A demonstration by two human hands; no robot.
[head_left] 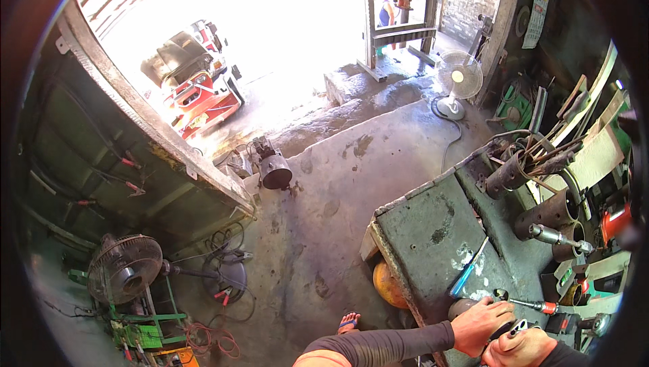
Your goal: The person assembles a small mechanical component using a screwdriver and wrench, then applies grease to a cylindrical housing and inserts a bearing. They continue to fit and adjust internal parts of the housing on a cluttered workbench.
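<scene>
At the near corner of a dark metal workbench, my two hands work close together. My left hand comes in from the left in a dark sleeve, its fingers curled over something dark that they mostly hide. A grey rounded metal piece shows beside its wrist. Close by on the right, my right hand is closed around a shiny metal tool, only its rounded end showing. A blue-handled screwdriver lies just beyond my left hand. A red-ended tool with a metal shaft rests beyond both hands.
Metal pipes, rods and tools crowd the bench's right side. An orange rounded object sits under its left edge. A white fan and a press frame stand farther off, a person behind the frame. Another fan stands left.
</scene>
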